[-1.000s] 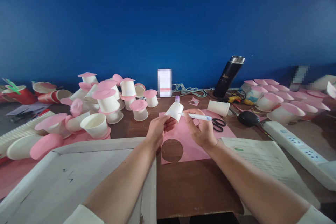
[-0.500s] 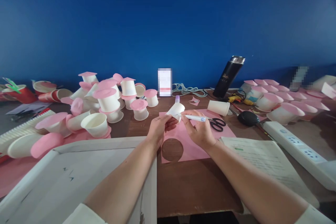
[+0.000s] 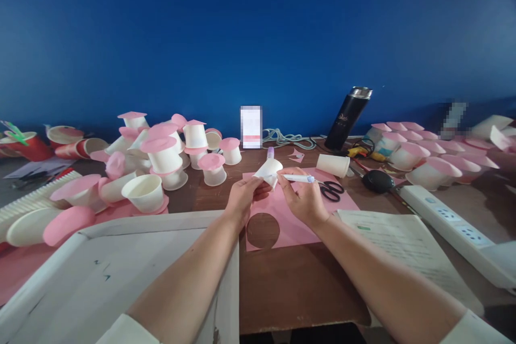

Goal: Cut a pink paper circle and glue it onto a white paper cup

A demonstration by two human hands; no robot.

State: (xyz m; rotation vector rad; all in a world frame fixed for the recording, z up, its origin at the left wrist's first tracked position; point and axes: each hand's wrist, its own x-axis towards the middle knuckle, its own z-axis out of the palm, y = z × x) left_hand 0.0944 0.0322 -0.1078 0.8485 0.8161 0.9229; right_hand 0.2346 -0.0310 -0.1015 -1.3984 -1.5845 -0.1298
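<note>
Over a pink sheet (image 3: 298, 220) with a round hole, my left hand (image 3: 244, 198) is closed on a small white paper piece (image 3: 269, 170). My right hand (image 3: 304, 199) grips a white pen (image 3: 297, 178), its tip end at the paper piece. Beside my right hand lie scissors with black handles (image 3: 332, 191). Behind them a white paper cup (image 3: 332, 165) rests on its side. A purple-capped stick (image 3: 271, 152) shows just behind the paper piece.
Cups with pink paper tops (image 3: 161, 153) crowd the left, and more (image 3: 437, 166) stand at the right. A white board (image 3: 153, 269), a leaning black flask (image 3: 349, 118), a phone (image 3: 251, 126), a power strip (image 3: 455, 226) and a booklet (image 3: 395, 242) surround the hands.
The whole view has shifted slightly, so things appear a little further left. Both hands keep their holds on the paper piece and the pen.
</note>
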